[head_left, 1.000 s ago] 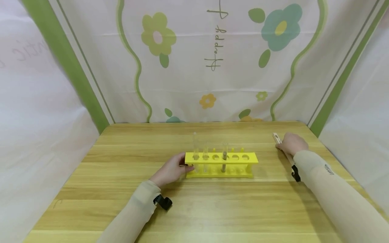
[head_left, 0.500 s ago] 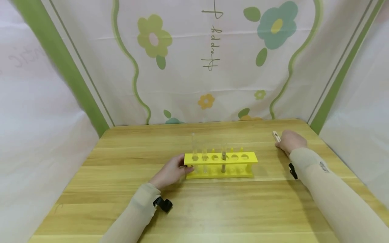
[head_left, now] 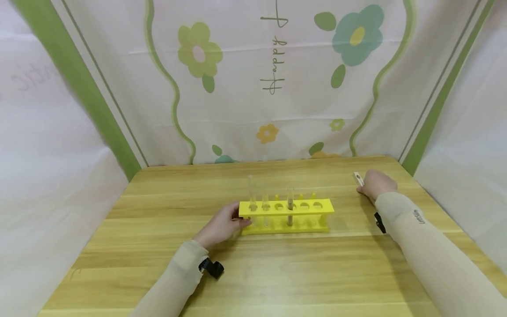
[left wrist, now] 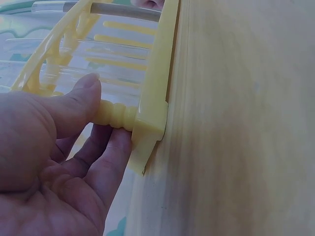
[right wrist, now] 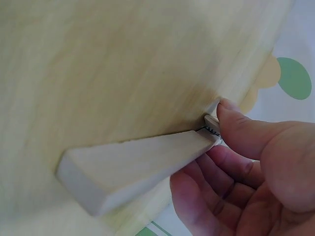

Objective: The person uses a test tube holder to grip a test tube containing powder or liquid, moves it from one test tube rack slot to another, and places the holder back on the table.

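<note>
A yellow test tube rack (head_left: 326,206) stands upright on the table. My left hand (head_left: 221,225) grips its left end; in the left wrist view, thumb and fingers are around the end post (left wrist: 115,114). Toward that end the rack holds a tall clear test tube (head_left: 251,191) and a shorter one (head_left: 266,198). Nearer its middle is a test tube with dark grey contents (head_left: 290,218). At the far right, my right hand (head_left: 378,183) pinches a wooden test tube holder (right wrist: 133,164) lying at the tabletop. A spring shows close to the thumb; the holder's far part is hidden.
The wooden table (head_left: 253,273) meets a printed cloth backdrop (head_left: 237,97) at its back edge. White cloth walls (head_left: 63,176) rise on both sides. Yellow pegs (head_left: 314,195) stick up behind the rack. Each wrist wears a small black camera (head_left: 214,268).
The head view has shifted slightly. Left hand and rack stay together in place. The right hand keeps hold of the wooden holder, its forearm a little farther left in view.
</note>
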Demonstrator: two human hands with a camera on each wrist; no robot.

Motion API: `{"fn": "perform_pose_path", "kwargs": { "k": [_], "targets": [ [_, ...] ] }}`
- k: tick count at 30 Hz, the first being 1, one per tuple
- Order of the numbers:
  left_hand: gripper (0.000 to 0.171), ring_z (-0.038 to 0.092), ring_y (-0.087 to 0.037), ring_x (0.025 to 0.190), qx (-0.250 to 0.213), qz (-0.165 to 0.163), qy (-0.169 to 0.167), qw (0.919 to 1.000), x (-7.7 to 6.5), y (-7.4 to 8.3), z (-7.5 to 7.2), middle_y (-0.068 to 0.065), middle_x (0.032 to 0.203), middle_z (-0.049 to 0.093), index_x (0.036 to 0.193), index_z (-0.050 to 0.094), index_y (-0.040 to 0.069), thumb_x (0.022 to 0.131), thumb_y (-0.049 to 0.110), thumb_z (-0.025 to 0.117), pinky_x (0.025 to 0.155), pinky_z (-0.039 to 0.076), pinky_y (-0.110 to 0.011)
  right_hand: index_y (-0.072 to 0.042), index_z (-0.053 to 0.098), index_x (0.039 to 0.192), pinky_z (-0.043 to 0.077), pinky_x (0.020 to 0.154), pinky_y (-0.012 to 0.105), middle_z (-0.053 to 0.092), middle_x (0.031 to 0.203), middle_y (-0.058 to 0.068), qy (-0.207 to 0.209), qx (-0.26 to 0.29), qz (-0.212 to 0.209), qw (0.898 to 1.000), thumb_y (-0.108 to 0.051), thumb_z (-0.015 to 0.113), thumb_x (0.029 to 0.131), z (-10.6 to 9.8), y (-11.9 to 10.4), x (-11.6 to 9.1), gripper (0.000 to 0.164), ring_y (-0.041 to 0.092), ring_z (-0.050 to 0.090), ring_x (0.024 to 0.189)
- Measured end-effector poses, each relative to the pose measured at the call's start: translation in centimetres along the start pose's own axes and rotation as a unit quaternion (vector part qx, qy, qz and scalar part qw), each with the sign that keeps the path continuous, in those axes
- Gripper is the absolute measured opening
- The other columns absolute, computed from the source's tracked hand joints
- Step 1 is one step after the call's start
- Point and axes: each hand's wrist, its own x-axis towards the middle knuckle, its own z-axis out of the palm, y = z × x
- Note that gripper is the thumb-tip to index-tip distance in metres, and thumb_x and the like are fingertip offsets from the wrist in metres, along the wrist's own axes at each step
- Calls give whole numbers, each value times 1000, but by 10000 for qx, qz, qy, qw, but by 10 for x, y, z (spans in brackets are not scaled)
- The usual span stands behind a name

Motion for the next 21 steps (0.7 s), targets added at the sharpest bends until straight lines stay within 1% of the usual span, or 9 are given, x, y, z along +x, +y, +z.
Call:
{"fn": "perform_pose_path", "kwargs": {
  "k": [5,8,15,21],
  "targets": [
    [30,56,-12,99,5,-33,37,10000,-1,-2,2,8,110,59,117,54,26,88,26,62,79,48,-30,-5,52,66,41,45,30,51,62,9,76,-21,-60,10000,-32,64,87,3,1,0,36,20,47,54],
    [30,56,-12,100,4,-2,37,10000,-1,-2,2,8,110,59,118,54,26,88,26,62,79,48,-30,-5,52,68,41,46,30,51,63,9,111,8,-21,9999,-32,64,87,4,1,1,36,21,48,54],
    [31,55,-11,101,9,-64,21,10000,-4,0,1,9,111,59,119,54,27,89,25,62,80,47,-30,-3,52,73,40,48,32,52,65,10,164,-8,19,9999,-31,64,86,7,-2,2,34,23,47,57],
    [31,56,-13,99,-8,26,3,10000,-3,2,1,6,110,59,119,54,25,88,24,62,78,48,-30,-3,52,73,40,47,31,52,64,10,163,-31,64,9998,-30,63,87,6,-1,-2,33,22,47,56]
  ]
}}
